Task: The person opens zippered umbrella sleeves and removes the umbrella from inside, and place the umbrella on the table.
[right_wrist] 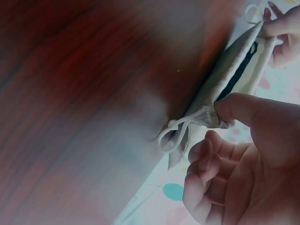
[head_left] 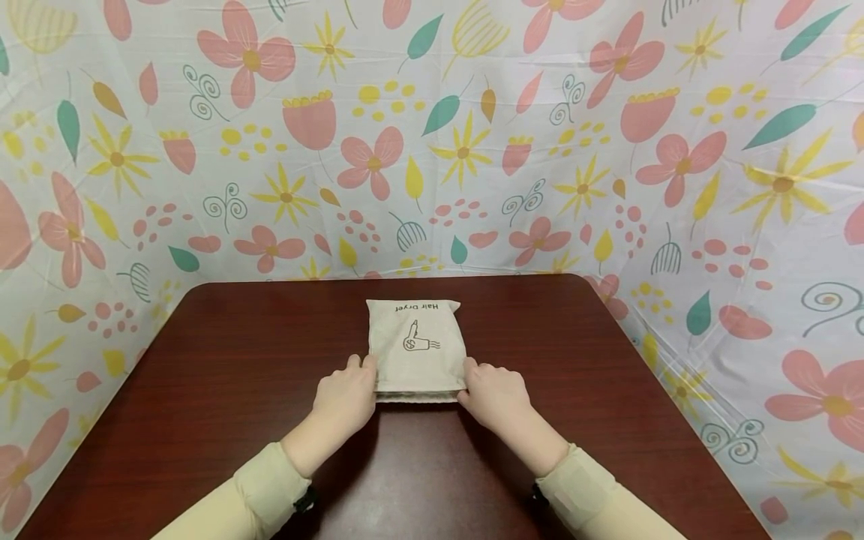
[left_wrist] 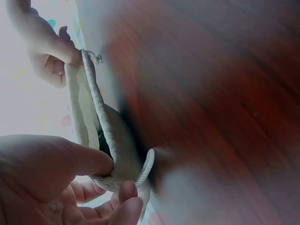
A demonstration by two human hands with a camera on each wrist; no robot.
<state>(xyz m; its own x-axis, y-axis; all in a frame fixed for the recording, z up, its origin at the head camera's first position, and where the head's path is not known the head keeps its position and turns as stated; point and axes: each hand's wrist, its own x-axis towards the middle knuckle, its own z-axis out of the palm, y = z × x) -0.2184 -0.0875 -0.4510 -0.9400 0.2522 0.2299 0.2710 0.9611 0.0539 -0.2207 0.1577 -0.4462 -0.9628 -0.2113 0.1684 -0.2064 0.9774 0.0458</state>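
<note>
I wear pale yellowish-beige sleeves [head_left: 217,511], each ending in a broad, similarly coloured band [head_left: 273,480] with a small black piece [head_left: 306,500] at its inner side.

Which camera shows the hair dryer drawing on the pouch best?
The head view: it looks down on the drawstring pouch, so the whole hair dryer drawing is visible. Both wrist views look in at the pouch's open rim and show none of the drawing.

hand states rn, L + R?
Left hand: holding the cloth bag by its near left corner.
Right hand: holding the same bag by its near right corner.
</note>
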